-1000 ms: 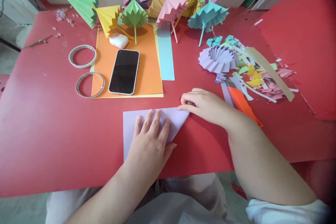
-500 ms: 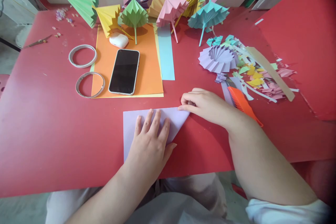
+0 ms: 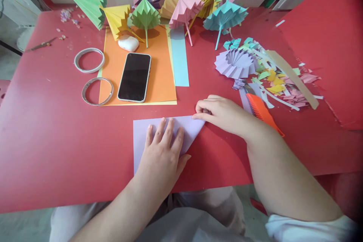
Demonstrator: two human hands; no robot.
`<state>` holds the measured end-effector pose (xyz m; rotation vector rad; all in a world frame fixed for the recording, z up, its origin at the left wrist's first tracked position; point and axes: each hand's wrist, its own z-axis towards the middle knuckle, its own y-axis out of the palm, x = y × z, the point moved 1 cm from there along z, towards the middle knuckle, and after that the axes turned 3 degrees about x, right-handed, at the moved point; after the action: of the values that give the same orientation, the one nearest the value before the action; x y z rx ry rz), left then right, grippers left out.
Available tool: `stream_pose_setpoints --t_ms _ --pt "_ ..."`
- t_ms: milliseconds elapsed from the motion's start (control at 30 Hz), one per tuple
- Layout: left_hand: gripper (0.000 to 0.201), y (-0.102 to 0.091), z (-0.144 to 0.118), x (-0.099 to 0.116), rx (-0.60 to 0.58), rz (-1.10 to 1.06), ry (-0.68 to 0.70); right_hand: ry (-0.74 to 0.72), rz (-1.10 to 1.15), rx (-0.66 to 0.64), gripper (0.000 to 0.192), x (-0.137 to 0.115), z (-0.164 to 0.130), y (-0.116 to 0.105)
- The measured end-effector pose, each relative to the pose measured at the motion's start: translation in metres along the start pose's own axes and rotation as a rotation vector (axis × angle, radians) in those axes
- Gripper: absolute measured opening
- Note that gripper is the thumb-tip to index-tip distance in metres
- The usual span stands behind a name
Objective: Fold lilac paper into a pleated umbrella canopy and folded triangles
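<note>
A purple sheet of paper (image 3: 141,136), its outline a triangle with a slanting right edge, lies near the table's front edge. Spread flat on it is my left hand (image 3: 164,147), fingers apart and thumb out to the right. My right hand (image 3: 214,111) pinches the paper's upper right corner between thumb and forefinger, the other fingers curled in. Right of that hand lies an orange comb-like tool (image 3: 263,113), partly behind my forearm. Beyond it sits a pleated purple paper ring (image 3: 235,63).
Several folded paper umbrellas (image 3: 146,13) stand along the wall. A phone (image 3: 134,77) and a white case (image 3: 128,43) rest on orange paper (image 3: 161,72). Two tape rolls (image 3: 89,60) lie left. Paper scraps (image 3: 295,98) are heaped at right, near a red board (image 3: 326,53).
</note>
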<state>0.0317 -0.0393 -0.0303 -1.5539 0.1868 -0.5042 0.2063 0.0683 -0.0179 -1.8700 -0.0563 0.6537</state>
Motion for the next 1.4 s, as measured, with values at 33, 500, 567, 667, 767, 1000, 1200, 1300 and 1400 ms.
stream_pose_setpoints --t_ms 33,500,567,667,767,1000,1200,1300,1400 --pt "0.045 0.0001 0.0001 -0.0001 0.003 0.000 -0.001 0.000 -0.001 -0.001 0.034 -0.0001 -0.0001 0.0001" --pt "0.045 0.0001 0.0001 -0.0005 0.006 -0.008 -0.003 0.021 -0.004 0.002 0.028 -0.0001 0.0003 0.0011" --pt "0.045 0.0001 0.0001 -0.0004 0.006 -0.010 -0.004 0.024 -0.003 -0.002 0.028 -0.0002 0.0002 0.0010" --pt "0.045 -0.0002 0.0000 -0.0002 0.006 -0.012 -0.003 0.019 0.000 0.001 0.029 0.0001 0.0000 0.0011" --pt "0.045 -0.0005 0.0001 -0.0002 0.006 -0.010 0.001 0.026 0.003 -0.002 0.029 0.0004 0.0000 0.0013" --pt "0.044 0.0003 0.0000 -0.0007 0.014 -0.005 0.000 0.037 0.002 -0.012 0.029 0.0003 0.0002 0.0013" --pt "0.047 -0.0002 0.0001 -0.0003 0.006 -0.014 -0.004 0.004 -0.008 0.002 0.034 0.0002 -0.0004 0.0021" --pt "0.051 -0.0019 0.0005 0.0009 -0.003 -0.020 -0.021 -0.009 -0.022 0.025 0.036 -0.0006 -0.0009 0.0028" --pt "0.053 -0.0035 0.0010 0.0022 -0.009 -0.026 -0.032 -0.022 -0.072 0.074 0.034 0.0000 -0.0036 0.0050"
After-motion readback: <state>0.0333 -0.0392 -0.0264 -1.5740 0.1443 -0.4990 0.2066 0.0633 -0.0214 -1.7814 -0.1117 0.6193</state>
